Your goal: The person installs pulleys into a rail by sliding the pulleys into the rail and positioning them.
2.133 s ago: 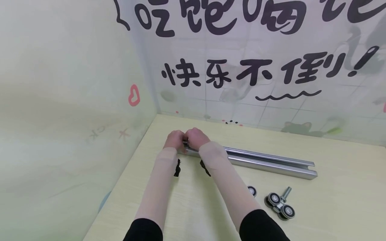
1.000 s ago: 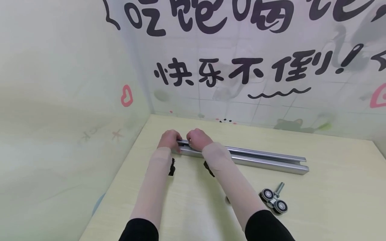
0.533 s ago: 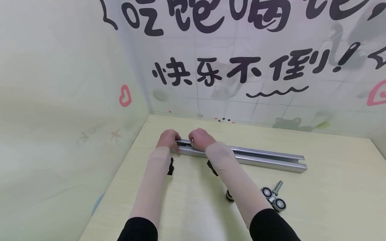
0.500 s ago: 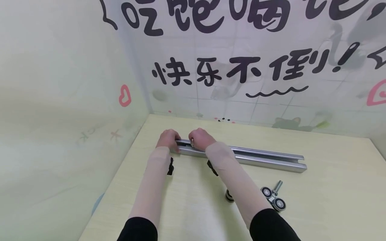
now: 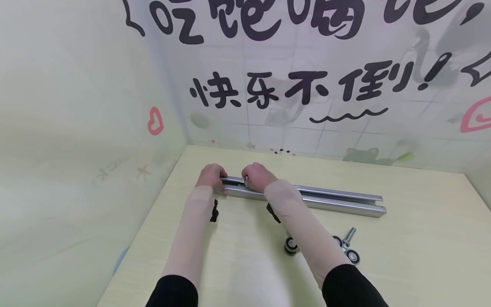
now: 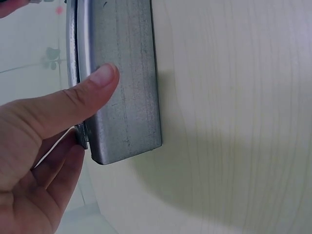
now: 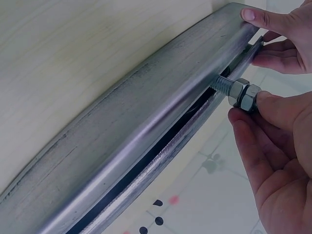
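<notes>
A slotted steel channel rail [image 5: 341, 202] lies across the table, its open slot upward in the head view. My left hand [image 5: 212, 175] grips the rail's left end, thumb on one side wall and fingers on the other, as the left wrist view shows. My right hand [image 5: 258, 177] pinches a threaded bolt [image 7: 223, 85] by its nuts [image 7: 243, 95]. That bolt stands out of the rail's slot, a short way in from the left hand. What the bolt joins inside the rail is hidden.
On the table in front of the rail lie a roller trolley [image 5: 352, 256] with an upright-tilted bolt and another roller [image 5: 291, 245], both partly behind the right forearm. A patterned wall [image 5: 284, 128] rises behind the table, another wall [image 5: 96, 149] at the left.
My right hand has moved right along the rail, away from the left hand, with the bolt. The left hand stays on the rail's end. The head view has shifted slightly.
</notes>
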`<move>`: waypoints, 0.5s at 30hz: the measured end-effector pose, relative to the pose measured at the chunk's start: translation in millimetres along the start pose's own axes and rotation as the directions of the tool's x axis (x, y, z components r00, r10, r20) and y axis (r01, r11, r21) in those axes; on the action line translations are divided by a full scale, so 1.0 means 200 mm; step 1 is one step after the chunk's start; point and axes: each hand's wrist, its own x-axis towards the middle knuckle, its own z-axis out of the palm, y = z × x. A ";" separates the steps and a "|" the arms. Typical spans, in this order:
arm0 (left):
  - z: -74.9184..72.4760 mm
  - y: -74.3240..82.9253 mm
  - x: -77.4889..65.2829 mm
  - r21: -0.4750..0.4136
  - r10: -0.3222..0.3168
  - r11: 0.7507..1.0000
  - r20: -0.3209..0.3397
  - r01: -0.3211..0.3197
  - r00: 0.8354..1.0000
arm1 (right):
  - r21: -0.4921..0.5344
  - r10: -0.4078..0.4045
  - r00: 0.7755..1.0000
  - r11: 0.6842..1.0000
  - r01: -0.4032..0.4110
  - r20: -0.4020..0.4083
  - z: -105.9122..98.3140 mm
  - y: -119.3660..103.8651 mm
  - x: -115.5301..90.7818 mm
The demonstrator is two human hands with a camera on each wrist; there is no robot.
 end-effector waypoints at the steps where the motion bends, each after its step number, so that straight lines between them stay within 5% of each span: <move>1: 0.00 0.00 0.00 0.003 0.002 1.000 0.000 -0.002 1.000 | 0.001 -0.007 1.000 1.000 0.007 -0.004 0.00 0.00 0.00; 15: 0.01 0.00 0.01 0.013 -0.005 1.000 0.003 0.005 1.000 | -0.025 -0.036 0.999 0.999 0.036 -0.009 -0.01 0.05 -0.03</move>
